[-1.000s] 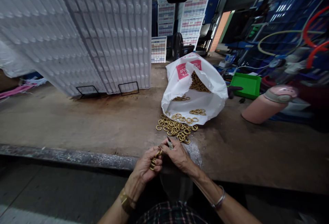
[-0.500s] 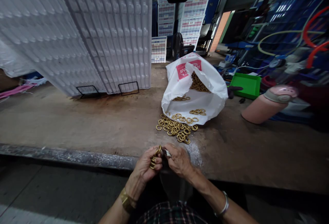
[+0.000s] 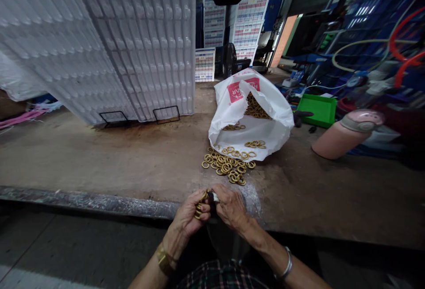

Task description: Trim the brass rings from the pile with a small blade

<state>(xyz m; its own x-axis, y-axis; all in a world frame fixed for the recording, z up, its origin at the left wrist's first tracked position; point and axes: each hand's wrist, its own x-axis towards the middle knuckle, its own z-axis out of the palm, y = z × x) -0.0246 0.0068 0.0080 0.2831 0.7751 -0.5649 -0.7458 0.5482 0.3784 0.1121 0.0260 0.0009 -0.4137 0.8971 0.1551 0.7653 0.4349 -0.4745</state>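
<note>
Rings (image 3: 198, 213) sit in our left hand (image 3: 190, 213), just over the near edge of the table (image 3: 149, 160). Our left fingers curl in and clamp on them. Our right hand (image 3: 232, 209) is just beside it, its fingers closed on a small pale tool (image 3: 215, 198). We cannot tell if the tool touches a ring.

The rings look like brass, so we guess they are hard, stiff and smooth, a bit slippery, and not easy to break. One ring should feel light, but a handful weighs more. The best place to hold one is by its rim, with finger and thumb.

Each ring is round, so it has no long way. In our hand they make a short row that runs from our fingertips down toward us, and a little left. The tool's dark end points left, at the rings.

Past our hands lies a loose pile (image 3: 227, 165), at the mouth of a white bag (image 3: 223, 107) with more rings inside. A pink bottle (image 3: 345, 136) leans in our view, off to the right.
</note>
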